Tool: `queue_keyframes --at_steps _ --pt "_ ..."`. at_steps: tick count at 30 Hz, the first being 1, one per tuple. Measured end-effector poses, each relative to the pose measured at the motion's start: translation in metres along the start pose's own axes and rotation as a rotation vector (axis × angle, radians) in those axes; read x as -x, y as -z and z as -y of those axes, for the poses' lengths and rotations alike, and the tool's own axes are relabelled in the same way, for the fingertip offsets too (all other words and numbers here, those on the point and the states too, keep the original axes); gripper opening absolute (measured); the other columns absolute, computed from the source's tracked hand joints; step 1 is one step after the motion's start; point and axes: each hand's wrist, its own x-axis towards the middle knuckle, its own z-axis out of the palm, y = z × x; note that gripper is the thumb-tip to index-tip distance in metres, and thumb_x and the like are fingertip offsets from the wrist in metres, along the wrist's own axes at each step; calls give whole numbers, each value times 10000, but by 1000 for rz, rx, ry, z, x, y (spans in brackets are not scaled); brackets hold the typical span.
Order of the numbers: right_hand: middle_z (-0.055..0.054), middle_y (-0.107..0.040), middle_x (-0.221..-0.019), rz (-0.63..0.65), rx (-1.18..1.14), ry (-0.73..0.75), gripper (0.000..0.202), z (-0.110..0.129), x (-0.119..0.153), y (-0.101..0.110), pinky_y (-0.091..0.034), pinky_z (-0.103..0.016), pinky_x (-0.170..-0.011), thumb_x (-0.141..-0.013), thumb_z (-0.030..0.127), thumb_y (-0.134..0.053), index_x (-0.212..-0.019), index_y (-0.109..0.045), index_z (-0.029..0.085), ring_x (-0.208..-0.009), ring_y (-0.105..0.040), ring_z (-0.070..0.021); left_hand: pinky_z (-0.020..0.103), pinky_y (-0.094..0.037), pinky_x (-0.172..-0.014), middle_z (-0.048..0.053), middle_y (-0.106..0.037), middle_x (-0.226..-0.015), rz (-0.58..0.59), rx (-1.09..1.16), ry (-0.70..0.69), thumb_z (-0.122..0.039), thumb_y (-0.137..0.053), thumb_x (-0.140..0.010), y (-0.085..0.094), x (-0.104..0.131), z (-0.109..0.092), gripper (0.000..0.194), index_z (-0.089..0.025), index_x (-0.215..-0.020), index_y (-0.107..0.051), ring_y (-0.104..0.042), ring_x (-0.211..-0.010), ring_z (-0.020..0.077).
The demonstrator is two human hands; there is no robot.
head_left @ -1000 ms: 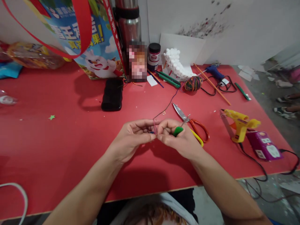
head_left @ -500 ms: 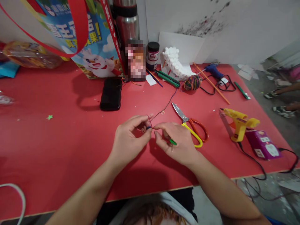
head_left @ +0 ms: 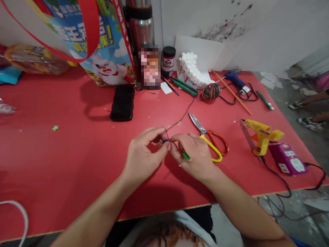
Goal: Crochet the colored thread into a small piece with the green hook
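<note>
A strand of thin multicoloured yarn (head_left: 185, 115) runs from a small yarn ball (head_left: 211, 91) to my left hand (head_left: 144, 152). It loops over my left index finger. Between my left thumb and fingers is a tiny dark blue bit of yarn work (head_left: 165, 141), mostly covered by the fingertips. My right hand (head_left: 196, 154) is closed on a crochet hook with a green grip (head_left: 186, 156). The hook's working end, at the yarn work, is too small to make out. Both hands' fingertips nearly meet. Scissors (head_left: 209, 135) with orange and yellow handles lie just beyond my right hand.
On the red table (head_left: 84, 164) are a black case (head_left: 122, 103), a printed bag (head_left: 108, 65), a steel flask (head_left: 142, 31) and a dark jar (head_left: 168, 61). A yellow glue gun (head_left: 263, 135) and purple box (head_left: 288, 159) stand right. Another person's legs (head_left: 312, 99) show far right.
My right thumb and index finger have come together at the yarn work. The green grip has tilted and shifted slightly left and down. My left hand keeps its hold.
</note>
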Motion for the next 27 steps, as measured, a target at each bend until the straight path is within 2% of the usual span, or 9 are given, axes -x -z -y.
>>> queue_keyframes --at_steps 4,7,9,14,17,19,22,24,27 --pt "13 -638 -635 -22 26 17 107 0 1 0 -372 -306 -607 -914 111 -568 -936 -609 207 -522 -469 -150 281 -566 -799 35 -720 -914 -11 127 105 -134 -775 -805 0 1 0 361 -209 -1156 -802 -661 -807 148" --pt "15 -638 -648 -63 -7 35 127 1 1 1 -374 -305 -612 -893 90 -571 -920 -611 207 -530 -462 -138 259 -582 -791 32 -747 -881 -8 312 256 -160 -847 -749 -1 0 0 378 -208 -1124 -822 -681 -797 139" --pt "43 -584 -611 -84 -83 -11 130 3 1 2 -377 -290 -608 -881 86 -580 -895 -614 211 -525 -450 -119 224 -584 -765 23 -753 -832 -8 444 357 -165 -888 -706 -2 -1 1 379 -214 -1078 -838 -686 -773 122" --pt "103 -402 -532 -122 -538 -448 50 11 0 -1 -325 -227 -496 -861 156 -628 -840 -631 201 -460 -380 -72 155 -572 -696 21 -753 -783 -30 656 490 -157 -945 -626 -6 -2 2 363 -211 -974 -858 -681 -720 87" --pt "107 -398 -512 -105 -853 -675 51 12 -2 -5 -268 -217 -451 -852 197 -650 -804 -633 192 -448 -325 -66 167 -584 -687 24 -749 -767 -39 722 532 -156 -958 -597 -7 -3 2 372 -198 -954 -859 -684 -695 91" --pt "99 -435 -517 -71 -1023 -754 80 9 -3 -8 -259 -217 -449 -864 241 -670 -810 -636 191 -454 -317 -66 171 -587 -682 25 -743 -755 -48 745 551 -156 -959 -587 -7 -4 2 375 -185 -947 -858 -684 -685 93" --pt "97 -435 -531 7 -1089 -763 117 4 -5 -6 -263 -221 -461 -882 291 -689 -841 -652 188 -468 -307 -67 173 -586 -683 27 -736 -740 -79 756 571 -143 -957 -569 -6 -7 1 384 -164 -938 -854 -682 -678 94" --pt "108 -376 -541 17 -970 -699 85 2 -5 -1 -286 -223 -483 -879 262 -686 -896 -681 179 -483 -304 -68 175 -581 -664 27 -736 -743 -98 749 580 -138 -955 -567 -4 -8 1 392 -161 -944 -851 -680 -669 95" --pt "111 -349 -564 -8 -735 -570 157 0 -4 6 -321 -227 -507 -880 195 -645 -1026 -702 176 -489 -329 -72 176 -570 -641 18 -733 -746 -113 700 564 -149 -948 -589 -3 -7 3 380 -174 -955 -849 -674 -665 93"
